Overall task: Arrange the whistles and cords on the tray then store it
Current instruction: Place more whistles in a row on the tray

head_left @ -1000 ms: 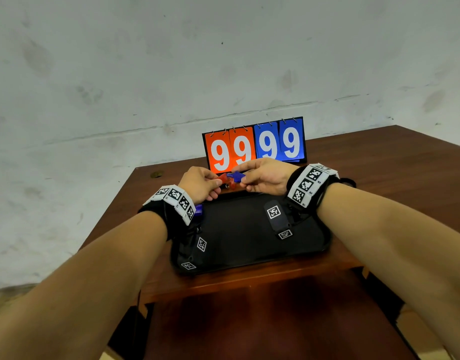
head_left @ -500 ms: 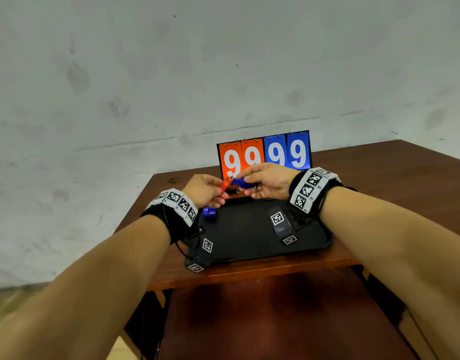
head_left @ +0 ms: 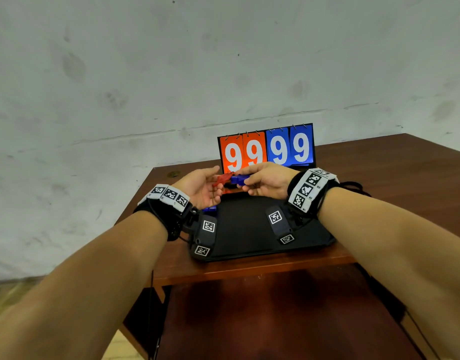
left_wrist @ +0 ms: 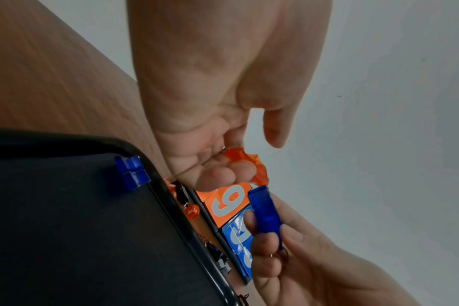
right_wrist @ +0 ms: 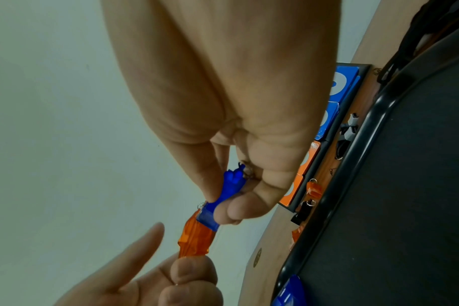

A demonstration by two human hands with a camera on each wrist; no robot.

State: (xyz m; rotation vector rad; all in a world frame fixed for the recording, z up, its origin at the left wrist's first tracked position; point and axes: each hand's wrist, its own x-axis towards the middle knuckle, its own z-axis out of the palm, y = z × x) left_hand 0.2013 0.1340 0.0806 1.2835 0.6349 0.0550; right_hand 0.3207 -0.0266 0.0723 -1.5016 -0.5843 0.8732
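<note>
Whistles were the business of this step, and it seemed to be the parting of two of them held in the air above the far edge of the tray (head_left: 249,253). At the tray's far-left corner a blue whistle on the tray (left_wrist: 132,172) already lay just inside the rim. The left hand (head_left: 200,189) held the orange whistle (right_wrist: 195,240) by its lower end, with the lower fingers (right_wrist: 194,269) curled round it and the forefinger straight and free. The right hand (head_left: 266,181) pinched the blue whistle (left_wrist: 265,215) between thumb and fingers, its mouthpiece end meeting the orange one; whether the two were hooked or merely touching could not be told. To do it well, each hand would best keep its hold near the body of its whistle and draw straight apart, since a twist might snag a ring. Then each could go down flat beside the one in the corner, so that room was left for the rest. More orange pieces, rings and dark clips (right_wrist: 313,189) lay on the counter (head_left: 418,178) between the tray's far edge and the scoreboard (head_left: 266,149), and a black cord (head_left: 353,187) lay off the tray by its far-right corner, so much appeared left to gather.
</note>
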